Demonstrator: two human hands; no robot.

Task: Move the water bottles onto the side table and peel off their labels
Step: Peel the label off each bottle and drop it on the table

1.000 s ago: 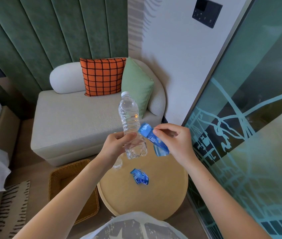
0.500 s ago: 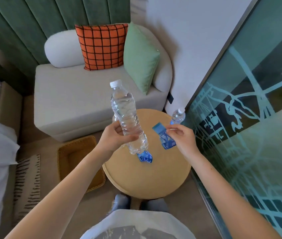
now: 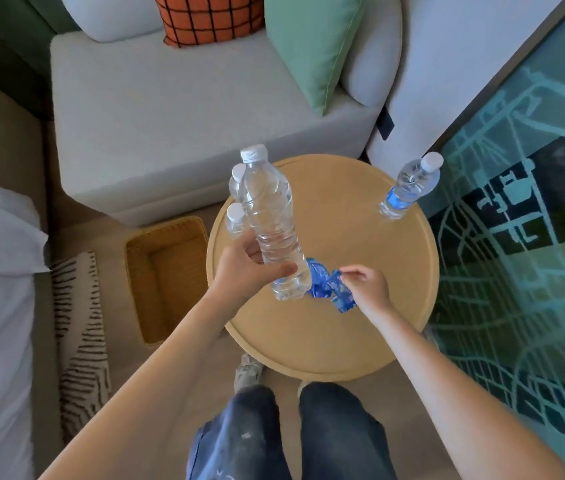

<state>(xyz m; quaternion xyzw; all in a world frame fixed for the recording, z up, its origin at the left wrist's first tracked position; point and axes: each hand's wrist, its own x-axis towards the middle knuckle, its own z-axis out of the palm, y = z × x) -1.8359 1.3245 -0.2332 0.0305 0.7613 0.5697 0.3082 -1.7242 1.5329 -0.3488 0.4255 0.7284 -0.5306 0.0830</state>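
Over the tabletop [image 3: 322, 341], my left hand [image 3: 243, 271] grips a bare bottle [image 3: 270, 216]; my right hand [image 3: 366, 287] pinches a peeled label [image 3: 341, 296] beside a crumpled label [image 3: 319, 282] lying there; a labelled bottle [image 3: 407, 187] stands at the far edge.

Round side table [image 3: 326, 336]: near half bare, and the far middle too.
Left rim blocked by two unlabelled bottles [image 3: 236, 216] standing close together, half hidden behind the bare bottle [image 3: 270, 220] gripped in the left hand [image 3: 242, 273].
Labelled bottle [image 3: 405, 188] stands alone at the far right rim.
Mid-table: crumpled blue label [image 3: 319, 284], and beside it a blue label strip [image 3: 342, 295] pinched in the right hand [image 3: 366, 287].
Wicker basket [image 3: 167, 271] is just left of the table, sofa [image 3: 170, 126] close behind, glass partition [image 3: 523, 271] along the right.
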